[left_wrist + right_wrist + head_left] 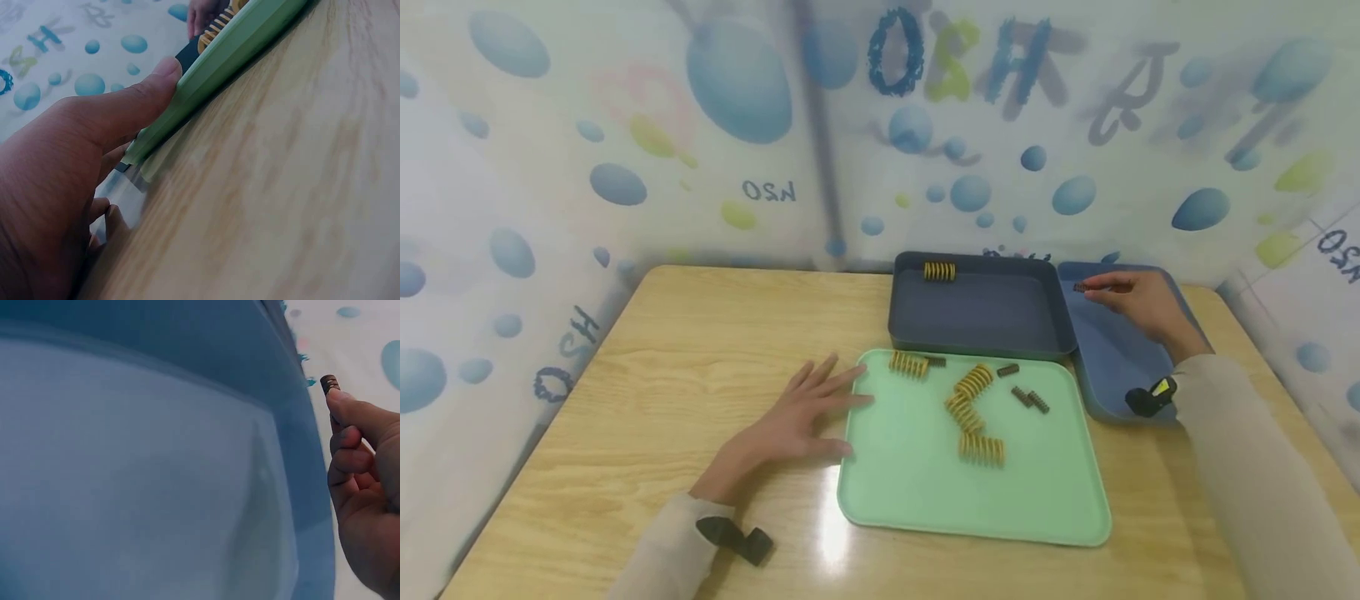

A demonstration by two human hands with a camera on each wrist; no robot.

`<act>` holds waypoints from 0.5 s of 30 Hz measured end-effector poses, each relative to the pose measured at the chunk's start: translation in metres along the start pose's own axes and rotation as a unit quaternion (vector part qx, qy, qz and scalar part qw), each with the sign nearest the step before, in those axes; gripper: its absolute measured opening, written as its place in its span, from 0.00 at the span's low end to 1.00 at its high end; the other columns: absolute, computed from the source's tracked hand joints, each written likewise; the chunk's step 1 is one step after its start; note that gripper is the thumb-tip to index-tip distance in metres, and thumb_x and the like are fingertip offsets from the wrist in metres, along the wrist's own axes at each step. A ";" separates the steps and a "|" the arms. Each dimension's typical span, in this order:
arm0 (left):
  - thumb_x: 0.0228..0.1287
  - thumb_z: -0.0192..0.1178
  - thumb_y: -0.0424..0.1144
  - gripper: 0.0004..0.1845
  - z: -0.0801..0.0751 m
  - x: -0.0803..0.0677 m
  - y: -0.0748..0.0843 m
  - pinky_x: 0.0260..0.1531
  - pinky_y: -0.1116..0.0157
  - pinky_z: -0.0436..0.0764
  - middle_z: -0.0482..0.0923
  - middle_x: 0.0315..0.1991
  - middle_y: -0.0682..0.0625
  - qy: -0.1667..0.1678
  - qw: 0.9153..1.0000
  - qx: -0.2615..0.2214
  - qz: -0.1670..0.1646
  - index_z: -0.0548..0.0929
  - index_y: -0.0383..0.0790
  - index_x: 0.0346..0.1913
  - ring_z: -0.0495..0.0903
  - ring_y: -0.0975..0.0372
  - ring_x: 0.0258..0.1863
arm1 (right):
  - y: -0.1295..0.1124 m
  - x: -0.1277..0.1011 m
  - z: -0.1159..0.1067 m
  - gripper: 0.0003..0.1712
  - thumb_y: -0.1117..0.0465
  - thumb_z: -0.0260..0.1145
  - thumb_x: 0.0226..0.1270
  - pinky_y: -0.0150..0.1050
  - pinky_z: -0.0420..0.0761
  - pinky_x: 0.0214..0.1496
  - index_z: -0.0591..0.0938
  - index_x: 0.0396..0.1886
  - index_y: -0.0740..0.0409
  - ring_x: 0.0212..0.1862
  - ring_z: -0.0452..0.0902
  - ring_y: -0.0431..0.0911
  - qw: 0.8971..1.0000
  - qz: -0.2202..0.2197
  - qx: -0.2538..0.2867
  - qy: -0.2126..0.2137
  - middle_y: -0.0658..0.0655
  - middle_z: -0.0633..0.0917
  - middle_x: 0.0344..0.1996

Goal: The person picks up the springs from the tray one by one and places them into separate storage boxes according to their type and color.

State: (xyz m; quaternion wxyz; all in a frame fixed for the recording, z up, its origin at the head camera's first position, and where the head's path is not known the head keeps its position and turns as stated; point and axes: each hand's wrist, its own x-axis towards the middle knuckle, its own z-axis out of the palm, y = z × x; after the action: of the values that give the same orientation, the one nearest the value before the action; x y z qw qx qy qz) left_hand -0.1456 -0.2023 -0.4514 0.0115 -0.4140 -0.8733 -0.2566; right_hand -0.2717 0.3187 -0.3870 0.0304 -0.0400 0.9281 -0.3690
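Between thumb and fingertips my right hand [1138, 302] pinches a small dark coil spring [1081, 287], held over the far part of the blue tray [1108, 358]. In the right wrist view the spring's end [329, 382] sticks out past the thumb. My left hand [801, 412] lies at the left edge of the green tray [917, 492], fingers spread and fingertips at its rim. On the green tray lie several yellow coil springs [981, 448] and several small dark springs [1007, 370].
Behind the green tray stands a dark grey tray [985, 312] with one yellow spring [939, 272] near its far left corner. The wooden table [700, 350] meets a wall [662, 150] printed with blue drops at the back.
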 end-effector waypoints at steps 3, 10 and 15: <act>0.58 0.57 0.66 0.36 0.001 0.000 -0.001 0.63 0.35 0.41 0.55 0.73 0.47 0.001 1.000 0.001 0.002 0.74 0.51 0.65 0.42 0.37 0.71 | 0.005 0.004 0.005 0.27 0.42 0.64 0.63 0.32 0.74 0.43 0.83 0.54 0.54 0.47 0.76 0.37 1.000 -0.005 -0.005 -0.005 0.56 0.83 0.52; 0.59 0.53 0.69 0.37 0.000 -0.001 0.001 0.63 0.35 0.40 0.54 0.74 0.47 0.004 1.000 -0.002 0.002 0.74 0.51 0.65 0.42 0.37 0.71 | 0.013 0.013 0.014 0.26 0.45 0.63 0.66 0.43 0.76 0.49 0.82 0.55 0.58 0.53 0.75 0.52 1.000 0.003 -0.013 -0.019 0.62 0.80 0.55; 0.59 0.50 0.71 0.38 -0.001 -0.001 0.002 0.63 0.34 0.40 0.55 0.73 0.46 0.006 1.000 0.000 0.001 0.74 0.50 0.65 0.43 0.36 0.71 | 0.017 0.019 0.020 0.28 0.43 0.63 0.65 0.56 0.71 0.55 0.81 0.55 0.59 0.59 0.71 0.59 0.999 0.018 -0.024 -0.018 0.64 0.78 0.57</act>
State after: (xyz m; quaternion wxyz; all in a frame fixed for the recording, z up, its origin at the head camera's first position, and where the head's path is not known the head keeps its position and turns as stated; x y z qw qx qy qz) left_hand -0.1440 -0.2020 -0.4503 0.0170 -0.4137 -0.8726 -0.2590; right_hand -0.2898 0.3162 -0.4137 0.0524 -0.0310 0.9365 -0.3454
